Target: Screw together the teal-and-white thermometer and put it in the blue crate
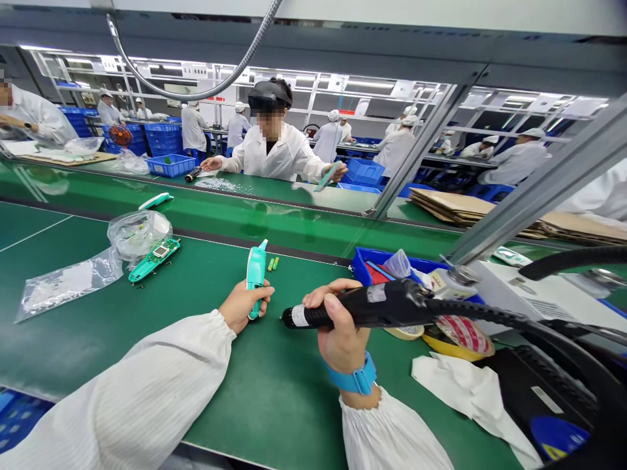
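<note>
My left hand (243, 305) grips a teal handheld device (255, 274), standing upright on the green bench mat (147, 313). My right hand (340, 326), with a blue wristband, holds a black electric screwdriver (372, 305) lying level, its tip pointing left toward the device, a short gap apart. A thick black cable runs from the tool to the right. Two small green parts (273, 264) lie just behind the device.
An open teal device (154, 258) lies left beside clear plastic bags (137, 234). A blue tray (365, 264), tape rolls (458, 334) and a white cloth (465, 385) sit at right. A slanted metal post (533, 196) rises there. A person in white works across the belt; more people stand behind.
</note>
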A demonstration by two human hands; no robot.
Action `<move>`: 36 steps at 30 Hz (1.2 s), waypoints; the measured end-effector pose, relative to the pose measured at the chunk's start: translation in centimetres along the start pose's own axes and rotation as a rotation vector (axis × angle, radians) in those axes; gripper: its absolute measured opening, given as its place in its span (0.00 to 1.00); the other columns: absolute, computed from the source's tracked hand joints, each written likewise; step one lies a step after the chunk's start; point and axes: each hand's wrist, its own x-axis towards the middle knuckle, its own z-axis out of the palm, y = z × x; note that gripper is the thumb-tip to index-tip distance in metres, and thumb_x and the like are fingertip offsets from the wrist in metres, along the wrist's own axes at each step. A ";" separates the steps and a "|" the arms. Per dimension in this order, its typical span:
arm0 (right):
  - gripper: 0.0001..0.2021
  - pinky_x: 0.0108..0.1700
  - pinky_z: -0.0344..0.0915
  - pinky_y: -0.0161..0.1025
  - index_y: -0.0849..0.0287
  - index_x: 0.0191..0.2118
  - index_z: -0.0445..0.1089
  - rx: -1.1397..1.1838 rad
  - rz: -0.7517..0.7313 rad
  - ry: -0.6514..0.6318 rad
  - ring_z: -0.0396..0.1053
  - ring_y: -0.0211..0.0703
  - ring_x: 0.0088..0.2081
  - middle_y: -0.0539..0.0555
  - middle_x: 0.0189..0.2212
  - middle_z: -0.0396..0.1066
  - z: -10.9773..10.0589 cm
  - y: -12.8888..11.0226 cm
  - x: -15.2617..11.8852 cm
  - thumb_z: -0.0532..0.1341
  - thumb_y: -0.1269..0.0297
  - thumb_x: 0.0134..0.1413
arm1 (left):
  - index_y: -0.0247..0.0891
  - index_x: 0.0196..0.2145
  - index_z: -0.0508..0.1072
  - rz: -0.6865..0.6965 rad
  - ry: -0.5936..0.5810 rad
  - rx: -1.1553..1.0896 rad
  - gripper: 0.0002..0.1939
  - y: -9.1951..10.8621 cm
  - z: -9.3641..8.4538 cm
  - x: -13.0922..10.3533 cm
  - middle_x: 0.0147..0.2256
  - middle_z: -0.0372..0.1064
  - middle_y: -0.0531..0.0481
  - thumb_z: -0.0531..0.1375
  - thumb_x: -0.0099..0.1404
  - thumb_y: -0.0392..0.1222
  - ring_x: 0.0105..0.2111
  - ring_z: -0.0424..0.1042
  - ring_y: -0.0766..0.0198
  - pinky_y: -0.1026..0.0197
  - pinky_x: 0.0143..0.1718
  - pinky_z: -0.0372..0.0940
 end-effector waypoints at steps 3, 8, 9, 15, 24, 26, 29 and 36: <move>0.06 0.30 0.61 0.42 0.55 0.33 0.61 0.060 -0.045 0.006 0.63 0.39 0.23 0.45 0.19 0.65 0.1 -1.1 0.3 0.58 0.65 0.46 | 0.34 0.32 0.63 -0.013 0.009 -0.008 0.11 0.0 0.1 -0.1 0.18 0.61 0.56 0.61 0.51 0.31 0.15 0.59 0.73 0.71 0.14 0.53; 0.06 0.28 0.60 0.39 0.56 0.31 0.62 0.149 -0.088 0.054 0.60 0.37 0.21 0.45 0.18 0.64 0.0 -3.0 0.7 0.57 0.63 0.44 | 0.30 0.30 0.66 -0.139 -0.093 -0.039 0.10 -0.6 0.4 -0.6 0.24 0.68 0.46 0.63 0.49 0.31 0.19 0.66 0.70 0.71 0.14 0.55; 0.06 0.27 0.60 0.39 0.56 0.31 0.62 0.157 -0.085 0.066 0.60 0.38 0.21 0.45 0.17 0.64 -0.1 -3.3 0.7 0.57 0.62 0.43 | 0.30 0.29 0.66 -0.169 -0.122 -0.053 0.09 -0.7 0.6 -0.7 0.26 0.68 0.44 0.63 0.49 0.32 0.21 0.68 0.68 0.71 0.15 0.57; 0.07 0.27 0.59 0.39 0.56 0.30 0.63 0.171 -0.079 0.106 0.59 0.38 0.21 0.46 0.16 0.64 -0.5 -3.6 0.8 0.58 0.61 0.42 | 0.29 0.28 0.66 -0.265 -0.200 -0.146 0.06 -0.8 1.1 -1.3 0.27 0.69 0.43 0.61 0.53 0.31 0.24 0.70 0.67 0.70 0.24 0.64; 0.07 0.27 0.59 0.39 0.56 0.30 0.63 0.177 -0.075 0.091 0.59 0.38 0.21 0.46 0.17 0.64 -0.5 -3.6 0.8 0.58 0.61 0.42 | 0.30 0.32 0.63 -0.256 -0.136 -0.206 0.11 -0.6 1.1 -1.3 0.25 0.68 0.47 0.59 0.51 0.23 0.22 0.69 0.69 0.69 0.24 0.64; 0.07 0.27 0.59 0.39 0.56 0.30 0.63 0.179 -0.069 0.093 0.59 0.38 0.21 0.46 0.17 0.64 -0.5 -3.6 0.7 0.58 0.61 0.42 | 0.30 0.32 0.63 -0.253 -0.137 -0.208 0.11 -0.6 1.1 -1.3 0.24 0.68 0.47 0.59 0.51 0.23 0.21 0.68 0.70 0.70 0.23 0.64; 0.07 0.27 0.59 0.39 0.56 0.29 0.63 0.180 -0.058 0.100 0.59 0.38 0.21 0.46 0.16 0.63 -0.4 -3.6 0.7 0.58 0.60 0.42 | 0.30 0.32 0.64 -0.255 -0.143 -0.205 0.11 -0.7 1.0 -1.2 0.24 0.68 0.47 0.59 0.51 0.23 0.21 0.68 0.70 0.69 0.22 0.64; 0.07 0.27 0.58 0.39 0.55 0.29 0.64 0.164 -0.043 0.103 0.58 0.38 0.21 0.46 0.16 0.63 -0.2 -3.7 0.6 0.58 0.60 0.41 | 0.28 0.31 0.66 -0.264 -0.161 -0.194 0.09 -1.1 1.2 -1.0 0.26 0.69 0.43 0.63 0.53 0.35 0.24 0.71 0.64 0.63 0.29 0.67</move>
